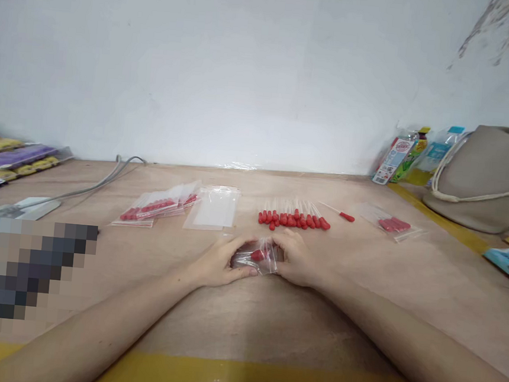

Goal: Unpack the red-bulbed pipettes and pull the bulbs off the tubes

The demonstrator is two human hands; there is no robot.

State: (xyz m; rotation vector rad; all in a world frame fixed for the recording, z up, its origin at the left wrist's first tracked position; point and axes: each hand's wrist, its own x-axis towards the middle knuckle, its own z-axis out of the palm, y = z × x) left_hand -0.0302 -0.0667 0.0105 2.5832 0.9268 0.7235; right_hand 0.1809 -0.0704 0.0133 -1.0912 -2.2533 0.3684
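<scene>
1. Clamped from both sides on small clear bag (257,256) with left hand (219,265) and right hand (297,259).
2. Resting at middle of bench (243,315).
3. Just behind, toward back edge: loose red-bulbed droppers (292,220).

Plywood table (189,322): filled pouches (157,207) left, empty pouches (214,208) beside, dropper row (294,220) centre, crumpled pouch (255,255) front, beige bag (491,182) right.

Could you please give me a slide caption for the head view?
Left hand and right hand hold a clear bag of red-bulbed droppers.
</scene>
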